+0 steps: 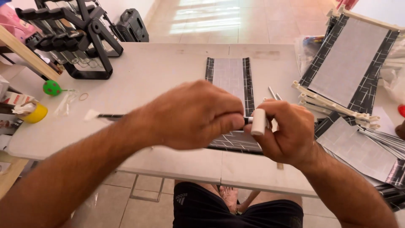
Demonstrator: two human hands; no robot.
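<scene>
My left hand (192,116) is closed around a thin black-and-white stick (110,116) that runs leftward out of the fist over the white table (147,71). My right hand (287,131) grips a short white cylinder (258,121) at the stick's right end, thumb and fingers wrapped round it. Both hands meet above a flat sheet (230,78), grey in the middle with black patterned side strips, lying on the table.
A stack of similar framed grey-and-black panels (350,63) leans at the right, with more sheets (358,147) and thin rods (386,139) below it. A black folding rack (71,33) stands far left. A green ball (52,88) and yellow roll (36,113) sit at the left edge.
</scene>
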